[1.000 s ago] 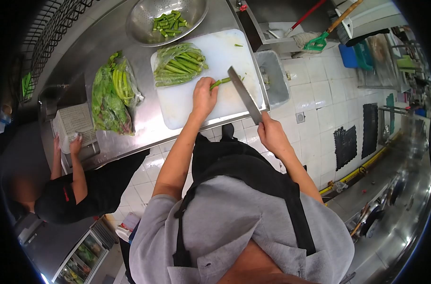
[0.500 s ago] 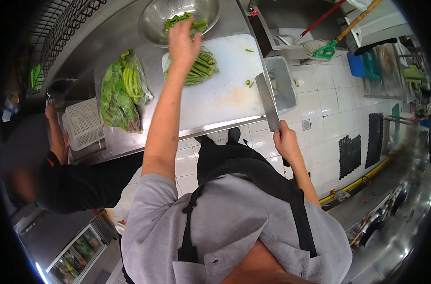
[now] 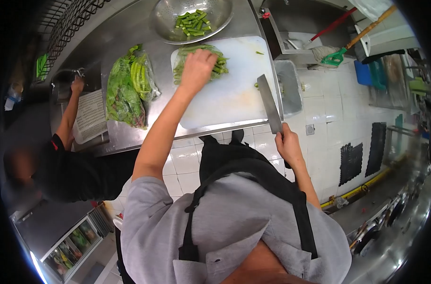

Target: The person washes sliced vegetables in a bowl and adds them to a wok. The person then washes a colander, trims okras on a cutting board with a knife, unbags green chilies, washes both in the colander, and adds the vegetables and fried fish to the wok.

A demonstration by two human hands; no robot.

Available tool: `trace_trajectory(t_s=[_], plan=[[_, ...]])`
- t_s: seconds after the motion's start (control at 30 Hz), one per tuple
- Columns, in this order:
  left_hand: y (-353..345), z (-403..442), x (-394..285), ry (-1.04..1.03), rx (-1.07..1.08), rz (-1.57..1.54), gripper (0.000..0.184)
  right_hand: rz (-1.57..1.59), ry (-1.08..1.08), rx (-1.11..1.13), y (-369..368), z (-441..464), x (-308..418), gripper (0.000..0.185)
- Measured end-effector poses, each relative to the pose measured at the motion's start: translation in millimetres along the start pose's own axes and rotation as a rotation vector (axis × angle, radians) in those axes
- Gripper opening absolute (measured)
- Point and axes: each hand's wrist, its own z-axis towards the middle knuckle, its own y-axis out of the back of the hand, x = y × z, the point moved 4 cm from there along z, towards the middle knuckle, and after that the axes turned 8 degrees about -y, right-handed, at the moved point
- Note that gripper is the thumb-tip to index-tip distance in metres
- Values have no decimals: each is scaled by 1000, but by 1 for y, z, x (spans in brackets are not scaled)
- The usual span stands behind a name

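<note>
My left hand reaches over a clear plastic bag of long green pods, perhaps beans or okra. Its fingers curl down onto the pods, with the tips partly hidden. The bag lies on the left of a white cutting board. In my right hand is a cleaver, gripped by the handle. Its long blade points away from me along the board's right edge. Cut green pieces lie in a metal colander behind the board.
Bagged leafy greens lie left of the board. A white perforated basket stands at the sink, where another person's hand reaches the tap. A grey bin stands right of the counter. One green scrap lies on the board.
My left hand has moved from over the colander back to the bagged pods. The cleaver has stayed at the board's right edge. The other person's hand has reached further forward.
</note>
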Motion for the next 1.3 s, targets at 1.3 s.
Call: trace_trajectory(t_s=[1.3], plan=[[-74, -78, -86, 542, 50, -746, 24, -278, 115, 107, -45, 14, 28, 15]])
